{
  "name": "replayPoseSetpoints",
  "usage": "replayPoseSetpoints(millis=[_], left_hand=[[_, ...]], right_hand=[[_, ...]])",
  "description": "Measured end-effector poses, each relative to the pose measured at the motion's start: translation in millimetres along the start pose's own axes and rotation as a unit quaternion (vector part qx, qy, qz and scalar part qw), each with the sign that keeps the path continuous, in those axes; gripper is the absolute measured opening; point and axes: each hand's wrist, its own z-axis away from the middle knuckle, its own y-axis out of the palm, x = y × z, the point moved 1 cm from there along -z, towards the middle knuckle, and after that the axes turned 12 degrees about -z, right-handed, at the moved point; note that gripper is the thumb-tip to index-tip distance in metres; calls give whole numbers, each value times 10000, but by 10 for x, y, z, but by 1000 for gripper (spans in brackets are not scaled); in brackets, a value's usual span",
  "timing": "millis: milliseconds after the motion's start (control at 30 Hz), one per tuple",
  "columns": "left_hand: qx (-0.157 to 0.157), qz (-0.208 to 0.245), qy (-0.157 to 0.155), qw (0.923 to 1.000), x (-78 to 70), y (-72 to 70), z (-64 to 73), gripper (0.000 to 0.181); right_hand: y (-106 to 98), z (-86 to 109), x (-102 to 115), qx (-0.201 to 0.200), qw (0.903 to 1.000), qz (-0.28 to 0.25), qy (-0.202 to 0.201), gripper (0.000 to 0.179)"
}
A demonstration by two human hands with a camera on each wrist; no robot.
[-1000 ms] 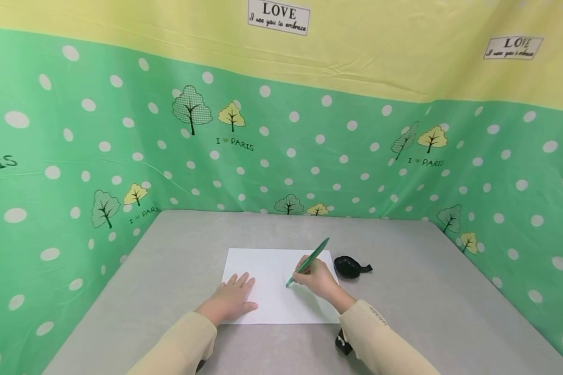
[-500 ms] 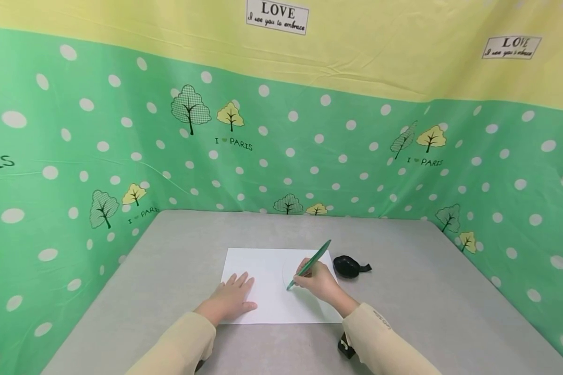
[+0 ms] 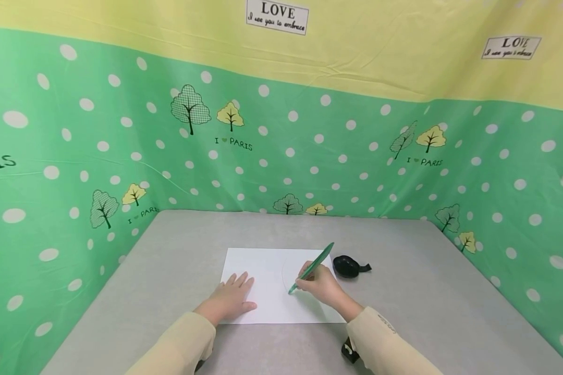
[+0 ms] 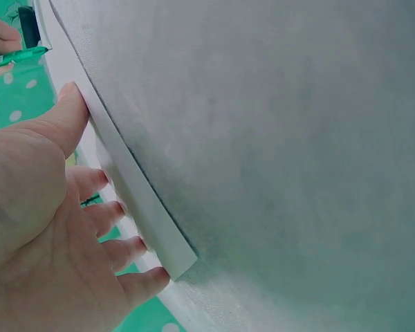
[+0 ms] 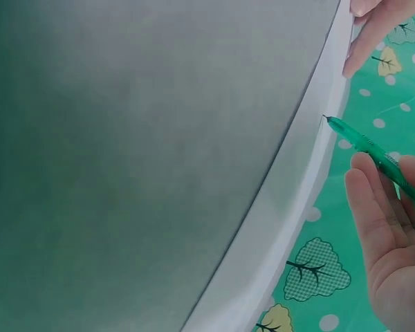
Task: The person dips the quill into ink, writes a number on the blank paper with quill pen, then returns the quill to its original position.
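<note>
A white sheet of paper (image 3: pixel 267 307) lies on the grey table (image 3: pixel 192 234). My left hand (image 3: pixel 230 298) rests flat on its left part with the fingers spread; the left wrist view shows that hand (image 4: pixel 62 207) along the paper's edge. In my right hand (image 3: pixel 323 286) a green pen (image 3: pixel 316 263) is pinched, slanting up to the right with its tip on the paper. A thin curved line runs up from the tip. The right wrist view shows the pen (image 5: pixel 373 152) between thumb and fingers, its dark tip at the sheet (image 5: pixel 290 166).
A black rounded object with a short tail (image 3: pixel 347 266) lies just right of the paper. A small black item (image 3: pixel 349 350) shows beside the right sleeve (image 3: pixel 384 344). Green polka-dot cloth (image 3: pixel 281 135) surrounds the table at the back and sides.
My right hand and the pen have moved slightly down and to the right, and the curved line on the paper has grown longer. My left hand stays in place.
</note>
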Motion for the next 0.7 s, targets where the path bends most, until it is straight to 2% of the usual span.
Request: replayPoseSetpoints(millis=[267,500,700], left_hand=[[-2,-58,-12,10000,4,16,-14,63],[13,-65,-19,10000,4,19,-18,64],[3,-108,-4,9999,3,18,-13,64]], right_hand=[[-29,48,-10,41,10000,-43,-27,11],[-59,95,4,123,9994,-78,-321,10],[-78,120,6,130,9997,-178,-89,10]])
